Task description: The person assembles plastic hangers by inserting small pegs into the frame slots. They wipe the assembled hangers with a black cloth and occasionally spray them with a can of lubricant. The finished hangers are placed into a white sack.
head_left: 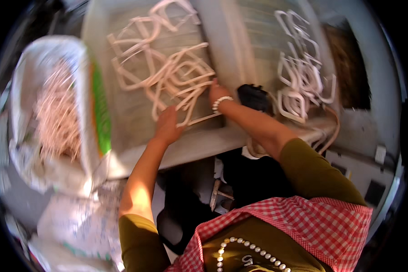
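Both my hands are at a tangled pile of pale pink bent plastic bars (181, 72) over the left bay of a grey bin. My left hand (168, 124) is closed on bars at the pile's near edge, its fingers partly hidden among them. At the right side of the pile, my right hand (219, 93), with a beaded bracelet at the wrist, grips the bar ends. One long straight bar (204, 119) sticks out between the two hands. More bent bars (172, 13) lie farther back, blurred.
A white sack (20, 104) holding thin pink strips (59, 113) stands at the left. White bent bars (299, 77) lie in the right bay, beyond a divider (224, 41). A black object (254, 97) sits near my right forearm. Another filled sack (77, 222) is lower left.
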The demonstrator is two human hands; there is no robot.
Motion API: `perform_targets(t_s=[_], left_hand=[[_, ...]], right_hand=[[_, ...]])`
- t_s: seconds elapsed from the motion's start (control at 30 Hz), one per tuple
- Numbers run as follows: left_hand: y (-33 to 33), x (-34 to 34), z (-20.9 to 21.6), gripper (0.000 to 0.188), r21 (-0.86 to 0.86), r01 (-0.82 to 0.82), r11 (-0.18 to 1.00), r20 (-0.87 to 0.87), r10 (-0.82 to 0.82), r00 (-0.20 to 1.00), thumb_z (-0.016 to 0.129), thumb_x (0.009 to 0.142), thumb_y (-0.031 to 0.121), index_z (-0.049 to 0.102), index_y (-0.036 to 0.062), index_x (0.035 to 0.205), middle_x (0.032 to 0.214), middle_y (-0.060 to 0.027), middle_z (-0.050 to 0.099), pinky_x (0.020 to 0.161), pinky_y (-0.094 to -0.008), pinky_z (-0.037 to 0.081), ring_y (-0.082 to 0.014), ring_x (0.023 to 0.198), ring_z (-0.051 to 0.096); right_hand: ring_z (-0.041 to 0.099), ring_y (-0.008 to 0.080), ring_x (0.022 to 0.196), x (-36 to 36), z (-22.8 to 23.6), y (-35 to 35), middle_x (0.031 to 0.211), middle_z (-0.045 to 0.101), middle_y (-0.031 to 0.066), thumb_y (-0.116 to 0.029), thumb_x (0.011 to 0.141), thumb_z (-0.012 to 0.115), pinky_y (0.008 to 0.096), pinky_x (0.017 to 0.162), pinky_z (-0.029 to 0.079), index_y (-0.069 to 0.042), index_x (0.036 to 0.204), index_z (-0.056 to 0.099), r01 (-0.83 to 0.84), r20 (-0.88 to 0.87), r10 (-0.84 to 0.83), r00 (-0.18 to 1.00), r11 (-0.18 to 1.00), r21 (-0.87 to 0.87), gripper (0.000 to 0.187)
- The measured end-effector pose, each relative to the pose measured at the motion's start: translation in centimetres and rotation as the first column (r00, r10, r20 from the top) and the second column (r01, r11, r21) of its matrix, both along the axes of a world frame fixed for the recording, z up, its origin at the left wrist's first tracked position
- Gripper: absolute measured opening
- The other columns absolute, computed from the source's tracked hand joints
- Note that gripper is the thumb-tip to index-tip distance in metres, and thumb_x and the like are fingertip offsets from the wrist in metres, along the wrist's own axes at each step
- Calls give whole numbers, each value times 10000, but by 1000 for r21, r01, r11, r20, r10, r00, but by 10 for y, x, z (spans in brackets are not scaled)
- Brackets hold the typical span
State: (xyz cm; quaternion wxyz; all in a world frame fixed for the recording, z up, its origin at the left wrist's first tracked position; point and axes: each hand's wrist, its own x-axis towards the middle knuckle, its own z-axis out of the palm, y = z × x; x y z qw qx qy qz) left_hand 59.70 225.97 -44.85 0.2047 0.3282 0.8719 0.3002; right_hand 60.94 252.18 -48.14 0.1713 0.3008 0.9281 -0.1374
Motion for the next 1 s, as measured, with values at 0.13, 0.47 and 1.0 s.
perform_targets(t_s=[0.13, 0.47, 1.0], left_hand=[[28, 5, -23, 1000, -278, 103, 955, 22, -101, 995, 802, 613, 270, 237, 15, 1397, 1309, -205, 445, 1064, -511, 262, -341, 1237, 417], [-21, 1, 12, 554, -417, 305, 856, 323, -174, 930, 649, 753, 247, 474, -12, 1209, 989, -150, 654, 817, -409, 470, -301, 912, 634], [-14, 21, 233, 565, 499, -692, 522, 794, 45, 606, 618, 841, 193, 398, -41, 1305, 965, -78, 602, 857, -293, 434, -170, 895, 573]], right_hand=[[642, 361, 864, -7, 11, -6, 914, 645, 216, -175, 954, 352, 466, 748, 511, 14, 1143, 489, 45, 0, -45, 999, 999, -25, 300], [584, 125, 560, -11, 149, -32, 679, 599, 79, -167, 852, 638, 253, 490, 493, -41, 842, 577, 127, 197, -527, 827, -166, -978, 141], [518, 56, 645, 35, 237, -78, 745, 543, -26, -202, 872, 649, 222, 573, 464, -26, 996, 595, -518, -614, -294, 733, 345, -783, 223]])
